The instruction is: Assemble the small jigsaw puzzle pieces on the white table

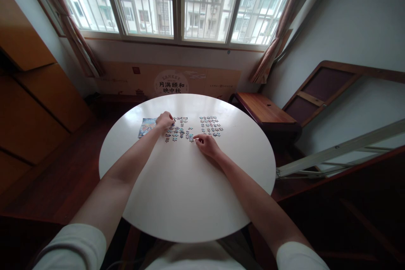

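Observation:
Loose jigsaw pieces lie in two groups on a round white table (186,194): a left group (177,131) and a right group (210,125). My left hand (164,121) rests curled at the left group's edge, fingers pinched on a piece. My right hand (206,143) is closed, its fingertips pinching a bluish piece (190,136) at the lower edge of the left group. A small printed picture card (146,127) lies flat just left of my left hand.
A low wooden bench (262,110) stands right of the table, with a framed wooden panel (319,93) leaning on the wall. Wooden cabinets (34,105) fill the left side. A barred window (177,2) and a printed cardboard sheet (172,81) are behind.

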Demonstrator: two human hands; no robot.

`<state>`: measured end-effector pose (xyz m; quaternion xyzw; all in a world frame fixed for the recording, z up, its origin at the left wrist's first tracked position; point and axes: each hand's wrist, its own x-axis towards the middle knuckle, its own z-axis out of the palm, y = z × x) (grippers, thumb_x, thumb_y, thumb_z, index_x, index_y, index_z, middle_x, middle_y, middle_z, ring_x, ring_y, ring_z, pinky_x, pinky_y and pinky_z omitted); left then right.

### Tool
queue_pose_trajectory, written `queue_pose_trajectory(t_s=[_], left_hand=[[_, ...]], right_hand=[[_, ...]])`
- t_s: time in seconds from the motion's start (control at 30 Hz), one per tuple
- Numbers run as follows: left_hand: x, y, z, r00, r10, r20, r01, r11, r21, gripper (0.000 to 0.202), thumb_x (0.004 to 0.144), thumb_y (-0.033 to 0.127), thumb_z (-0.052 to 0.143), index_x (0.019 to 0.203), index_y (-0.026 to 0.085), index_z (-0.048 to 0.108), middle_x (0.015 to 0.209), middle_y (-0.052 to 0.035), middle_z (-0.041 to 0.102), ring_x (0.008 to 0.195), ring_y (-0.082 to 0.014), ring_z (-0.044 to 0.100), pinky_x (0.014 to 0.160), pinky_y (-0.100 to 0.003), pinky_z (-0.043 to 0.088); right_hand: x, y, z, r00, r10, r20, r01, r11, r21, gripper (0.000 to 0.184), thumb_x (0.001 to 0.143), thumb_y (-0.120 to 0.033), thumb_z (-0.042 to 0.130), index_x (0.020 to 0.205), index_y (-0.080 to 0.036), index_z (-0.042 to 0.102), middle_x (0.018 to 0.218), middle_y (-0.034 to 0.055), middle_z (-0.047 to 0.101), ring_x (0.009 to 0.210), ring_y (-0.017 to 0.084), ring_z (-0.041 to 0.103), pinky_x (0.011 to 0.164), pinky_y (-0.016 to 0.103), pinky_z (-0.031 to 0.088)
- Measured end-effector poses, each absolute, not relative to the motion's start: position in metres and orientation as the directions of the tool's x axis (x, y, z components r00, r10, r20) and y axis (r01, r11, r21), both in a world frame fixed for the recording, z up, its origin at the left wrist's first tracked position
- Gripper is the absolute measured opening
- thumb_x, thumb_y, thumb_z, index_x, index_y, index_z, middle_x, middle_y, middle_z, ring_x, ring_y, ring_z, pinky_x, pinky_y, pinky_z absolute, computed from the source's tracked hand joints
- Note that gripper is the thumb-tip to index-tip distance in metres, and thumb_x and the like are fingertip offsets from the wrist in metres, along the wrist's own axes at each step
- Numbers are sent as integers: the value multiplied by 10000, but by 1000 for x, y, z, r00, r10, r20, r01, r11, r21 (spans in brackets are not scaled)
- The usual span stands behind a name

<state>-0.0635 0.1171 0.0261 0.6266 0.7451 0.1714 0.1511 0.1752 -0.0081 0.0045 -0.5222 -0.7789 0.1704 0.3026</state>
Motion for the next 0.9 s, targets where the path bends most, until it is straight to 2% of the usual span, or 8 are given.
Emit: queue_pose_trajectory(t_s=[0.27,0.37,0.43,0.5,0.57,0.67,0.77,0.9], left_hand=[[-63,111,28,-115,993,33,866,84,492,304,711,280,706,1010,225,688,975,-36,732,882,-199,668,715,-256,497],[-58,104,32,-52,989,138,863,-25,504,214,772,276,659,967,208,718,964,-43,732,909,-209,664,734,-261,504],[-53,96,33,-21,972,233,826,-115,552,199,793,285,646,952,200,729,943,-47,732,871,-203,670,735,-265,510],[-47,83,32,14,962,271,728,-196,657,213,788,297,654,950,179,728,937,-55,731,746,-174,672,682,-263,519],[-42,65,30,71,965,251,572,-246,783,249,777,328,665,943,151,720,936,-73,728,577,-131,632,568,-257,511],[-36,37,26,124,971,204,365,-236,900,325,705,407,732,842,113,712,874,-103,725,491,-110,586,475,-249,470],[-31,14,24,141,988,63,255,-98,962,379,628,439,788,819,120,715,719,-82,708,470,-106,567,410,-213,362],[-22,0,25,178,984,-31,72,18,997,399,584,459,814,789,130,716,752,-89,714,470,-84,546,400,-197,297]], right_hand=[[175,-10,7,-267,920,286,710,389,-587,249,816,-168,559,964,-207,755,763,21,706,683,144,626,717,243,443],[175,-10,6,-266,919,291,704,392,-592,250,818,-171,556,967,-203,754,760,23,706,683,143,627,707,238,443],[175,-9,5,-265,918,294,700,393,-596,256,817,-166,552,972,-201,752,758,23,705,677,142,625,702,238,446],[176,-8,3,-265,915,304,693,400,-599,260,814,-162,550,977,-197,750,760,25,704,670,142,621,704,242,450],[176,-6,1,-265,910,318,684,410,-604,261,814,-164,550,982,-196,747,764,27,702,666,141,617,710,247,454],[176,-4,-2,-269,902,339,660,429,-616,261,813,-168,547,981,-200,745,767,26,699,662,137,606,711,252,456],[174,-3,-2,-251,896,367,597,441,-670,251,818,-196,539,966,-183,741,780,34,691,644,131,583,678,250,451],[168,-5,3,-228,897,380,432,443,-786,278,847,-303,507,908,-142,726,701,32,650,573,121,530,575,236,419]])
